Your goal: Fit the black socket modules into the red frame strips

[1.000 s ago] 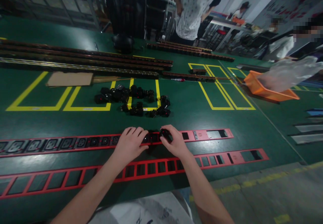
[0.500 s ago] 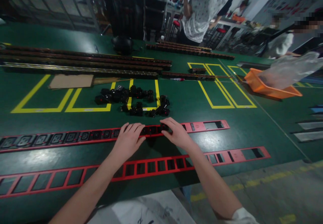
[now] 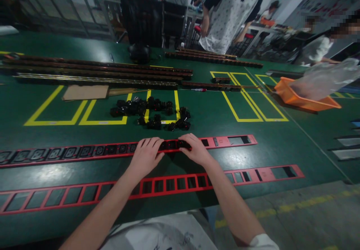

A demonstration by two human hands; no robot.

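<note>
Right grip pinches a black socket; left grip, cannot tell. Press evenly between the edges of the red strip

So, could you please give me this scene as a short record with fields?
Left hand: on the farther red strip, over its row of black sockets
Right hand: at a black piece on that strip; whether fully seated, unclear
Nearer red strip: open slots, no sockets visible
Loose black parts: clustered on the green table beyond both strips
Orange bin: at the right, with clear plastic
</note>
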